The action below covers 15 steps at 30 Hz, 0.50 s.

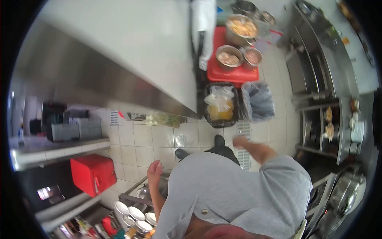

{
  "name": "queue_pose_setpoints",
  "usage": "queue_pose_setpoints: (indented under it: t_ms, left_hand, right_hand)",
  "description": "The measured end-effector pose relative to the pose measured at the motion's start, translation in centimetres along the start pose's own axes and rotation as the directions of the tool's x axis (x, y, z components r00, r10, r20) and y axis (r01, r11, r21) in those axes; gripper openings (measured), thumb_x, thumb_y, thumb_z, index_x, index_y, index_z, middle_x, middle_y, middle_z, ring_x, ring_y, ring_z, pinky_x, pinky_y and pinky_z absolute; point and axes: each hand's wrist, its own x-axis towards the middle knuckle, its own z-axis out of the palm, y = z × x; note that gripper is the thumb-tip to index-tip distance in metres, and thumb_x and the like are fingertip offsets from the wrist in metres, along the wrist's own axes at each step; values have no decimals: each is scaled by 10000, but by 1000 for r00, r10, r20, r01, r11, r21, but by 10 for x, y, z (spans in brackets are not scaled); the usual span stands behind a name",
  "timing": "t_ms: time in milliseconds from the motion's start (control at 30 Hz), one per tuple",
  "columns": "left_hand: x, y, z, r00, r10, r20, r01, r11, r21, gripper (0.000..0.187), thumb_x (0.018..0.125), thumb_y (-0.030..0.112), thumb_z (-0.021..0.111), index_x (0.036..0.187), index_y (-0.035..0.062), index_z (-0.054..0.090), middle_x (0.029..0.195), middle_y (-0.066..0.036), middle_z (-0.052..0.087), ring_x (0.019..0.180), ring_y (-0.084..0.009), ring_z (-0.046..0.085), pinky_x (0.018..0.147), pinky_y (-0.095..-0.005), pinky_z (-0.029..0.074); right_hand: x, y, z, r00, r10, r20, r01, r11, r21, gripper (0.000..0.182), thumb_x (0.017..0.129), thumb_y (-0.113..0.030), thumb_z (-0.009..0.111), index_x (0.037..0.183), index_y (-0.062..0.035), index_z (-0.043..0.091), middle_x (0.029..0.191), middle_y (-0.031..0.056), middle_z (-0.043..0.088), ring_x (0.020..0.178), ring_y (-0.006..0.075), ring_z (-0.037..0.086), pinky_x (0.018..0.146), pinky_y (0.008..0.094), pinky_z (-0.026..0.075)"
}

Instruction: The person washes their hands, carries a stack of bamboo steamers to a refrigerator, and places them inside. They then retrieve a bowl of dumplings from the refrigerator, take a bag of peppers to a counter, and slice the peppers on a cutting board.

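My left hand (155, 168) hangs in the air at the left of my body, above the tiled floor, with its fingers bent and blurred. My right hand (240, 142) is out in front on the other side, over a floor drain grate (243, 130); its fingers are smeared. No object shows in either hand. Just ahead of my right hand stands a black-lined bin (221, 122) with clear plastic and something yellow inside. Beside it is a bin with a grey liner (258, 102). Pots of food, one a steel pot (229, 58), rest on a red lid or tray (232, 75).
A steel-edged counter (119, 75) fills the upper left. Steel shelving (320, 107) lines the right side. A red box (94, 174) is at the left, near stacked white bowls (136, 213). Greens in a bag (164, 119) lie by the counter's edge.
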Motion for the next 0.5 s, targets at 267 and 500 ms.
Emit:
queue_pose_setpoints:
  t_ms: [267,500]
  left_hand:
    - [-3,52,-55,907,421,-12,-421,905,-63,341,995,284,626,1207,18,646,1028,-56,711,901,-141,645,798,-305,525]
    - [-17,46,-223,849,502,-166,-525,837,-154,375,983,354,634,1171,31,658,1002,-82,706,892,-162,641,796,-312,523]
  right_hand:
    - [-40,-91,17,980,-27,198,13,997,71,290,826,-266,632,959,-20,707,958,181,715,893,312,704,752,448,559]
    - [-43,-380,18,885,-331,328,249,931,269,321,889,-317,603,1041,-45,680,1008,149,709,914,271,688,759,429,545]
